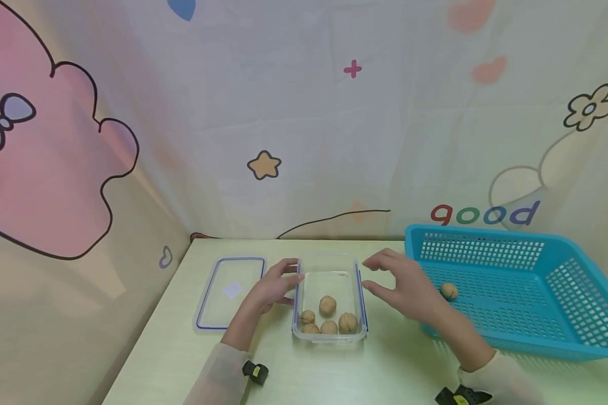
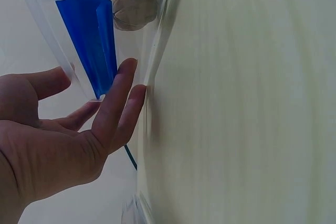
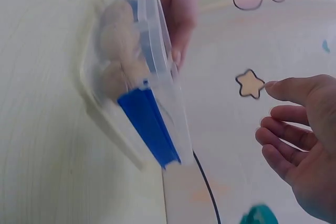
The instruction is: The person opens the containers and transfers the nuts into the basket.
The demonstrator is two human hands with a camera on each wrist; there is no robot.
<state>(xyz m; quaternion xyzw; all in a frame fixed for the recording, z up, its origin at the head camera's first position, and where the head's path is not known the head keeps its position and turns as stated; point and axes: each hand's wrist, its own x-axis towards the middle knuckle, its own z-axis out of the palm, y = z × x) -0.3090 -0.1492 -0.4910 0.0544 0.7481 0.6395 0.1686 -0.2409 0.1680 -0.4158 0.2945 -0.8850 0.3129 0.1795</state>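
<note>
A clear food container [image 1: 330, 340] with blue side latches stands on the table, several walnuts [image 1: 327, 305] gathered mostly at its near end. My left hand [image 1: 275, 286] holds its left wall, thumb over the rim and fingers against the outside; the left wrist view shows the fingers beside a hanging blue latch [image 2: 89, 40]. Just off the container's right side, my right hand [image 1: 410, 284] hovers with thumb and fingers spread apart, holding nothing. In the right wrist view a gap separates that hand [image 3: 304, 129] from the container's blue latch [image 3: 148, 127].
A blue plastic basket [image 1: 491, 232] stands at the right, with one walnut [image 1: 449, 291] at its left side. The container's clear lid [image 1: 228, 306], edged in blue, lies flat at the left. Behind the table [image 1: 284, 371] hangs a printed cloth [image 1: 314, 140].
</note>
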